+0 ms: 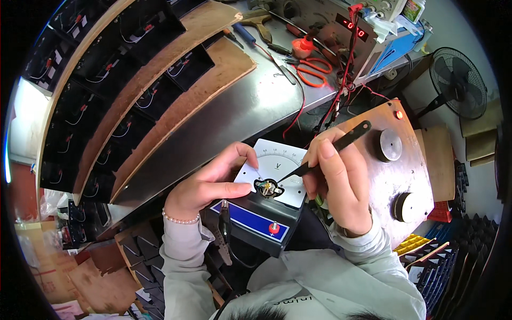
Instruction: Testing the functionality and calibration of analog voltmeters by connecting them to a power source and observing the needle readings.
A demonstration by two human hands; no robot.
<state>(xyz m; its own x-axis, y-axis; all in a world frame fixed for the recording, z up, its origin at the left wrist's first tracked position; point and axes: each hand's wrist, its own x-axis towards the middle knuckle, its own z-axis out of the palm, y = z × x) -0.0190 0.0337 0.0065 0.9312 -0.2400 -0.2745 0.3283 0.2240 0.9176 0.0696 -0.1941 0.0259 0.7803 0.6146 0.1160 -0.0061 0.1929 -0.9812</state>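
A voltmeter (289,168) with a white dial and dark case rests low in front of me. Its round opening shows a small brass movement (268,188) and a thin needle. My left hand (205,184) is closed on the meter's left side, thumb on the dial, index finger near the needle. My right hand (340,181) grips black tweezers (346,141), whose tips reach into the opening. A blue label strip (240,218) with a red terminal (274,228) is on the case's front, and a black clip (224,213) is attached at its left.
Curved wooden shelves (144,80) with black housings stand left. A steel bench (208,128) holds orange scissors (310,72), pliers (260,26) and a power supply (376,50). A steel plate (394,170) with two round weights is at right, a fan (458,82) behind it. Stacked trays (434,264) sit lower right.
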